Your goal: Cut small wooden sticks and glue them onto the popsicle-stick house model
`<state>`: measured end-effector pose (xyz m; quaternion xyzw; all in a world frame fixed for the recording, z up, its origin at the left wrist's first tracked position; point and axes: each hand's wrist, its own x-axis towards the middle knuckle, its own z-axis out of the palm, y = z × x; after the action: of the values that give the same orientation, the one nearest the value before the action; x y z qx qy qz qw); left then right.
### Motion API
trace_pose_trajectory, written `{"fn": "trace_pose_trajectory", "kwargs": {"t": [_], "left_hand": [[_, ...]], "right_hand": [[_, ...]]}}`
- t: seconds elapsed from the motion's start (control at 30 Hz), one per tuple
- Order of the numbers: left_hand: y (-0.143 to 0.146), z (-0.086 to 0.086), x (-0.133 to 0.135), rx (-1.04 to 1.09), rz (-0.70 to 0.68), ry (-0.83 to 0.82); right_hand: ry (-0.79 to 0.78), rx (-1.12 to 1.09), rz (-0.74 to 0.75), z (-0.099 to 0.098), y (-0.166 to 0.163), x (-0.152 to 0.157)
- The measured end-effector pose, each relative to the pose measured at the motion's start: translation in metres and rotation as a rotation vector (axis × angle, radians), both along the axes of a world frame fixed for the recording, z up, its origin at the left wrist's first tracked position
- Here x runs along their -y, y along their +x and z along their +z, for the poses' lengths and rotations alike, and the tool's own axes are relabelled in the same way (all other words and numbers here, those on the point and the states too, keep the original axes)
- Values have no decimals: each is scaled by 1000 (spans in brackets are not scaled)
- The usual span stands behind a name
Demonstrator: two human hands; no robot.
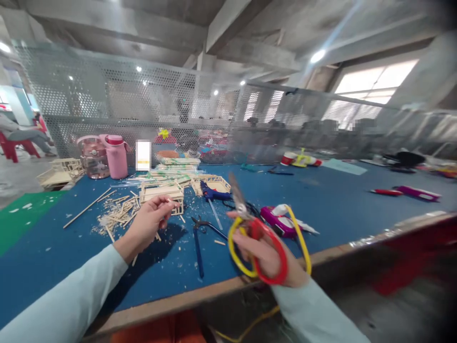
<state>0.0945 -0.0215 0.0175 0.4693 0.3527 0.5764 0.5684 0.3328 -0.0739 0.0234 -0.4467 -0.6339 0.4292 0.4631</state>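
My left hand is raised over the table with thumb and fingers pinched together. Something small and pale shows at the fingertips, too small to make out. Around my right hand are the loops of scissors, one red and one yellow, with the blades pointing up and away. Behind my left hand sits a small frame of wooden sticks. Dark-handled pliers lie on the table between my hands. Beyond them rests a blue glue gun with a clear glue stick near it.
Loose wooden sticks and chips are heaped at left. A pink bottle and a clear jug stand behind. Bundled sticks lie at the back. A purple tool lies by a yellow cord. A perforated metal screen rises behind.
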Motion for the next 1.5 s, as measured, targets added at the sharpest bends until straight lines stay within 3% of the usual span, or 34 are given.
{"fn": "trace_pose_trajectory", "kwargs": {"t": [0.13, 0.27, 0.47, 0.57, 0.67, 0.83, 1.0, 1.1, 1.27, 1.5], "left_hand": [[13, 18, -16, 76, 63, 41], [15, 17, -17, 26, 115, 90], [9, -5, -8, -207, 138, 226], [4, -9, -7, -437, 221, 368], [0, -9, -7, -536, 244, 354], [5, -5, -4, -508, 197, 213], [11, 0, 0, -262, 105, 92], [9, 4, 1, -197, 176, 176], [4, 14, 5, -387, 371, 367], [-3, 16, 6, -567, 513, 474]], "right_hand": [[201, -264, 106, 14, -79, -49], [233, -428, 122, 20, -113, -81], [202, -395, 170, 4, -107, -77], [232, -349, 149, -1, -109, -74], [259, -307, 136, -5, -114, -74], [294, -295, 46, -10, -117, -77], [281, -397, 88, -10, -121, -76], [258, -445, 103, -14, -126, -70], [261, -334, 315, -25, -132, -60], [369, -234, 411, -29, -131, -58]]}}
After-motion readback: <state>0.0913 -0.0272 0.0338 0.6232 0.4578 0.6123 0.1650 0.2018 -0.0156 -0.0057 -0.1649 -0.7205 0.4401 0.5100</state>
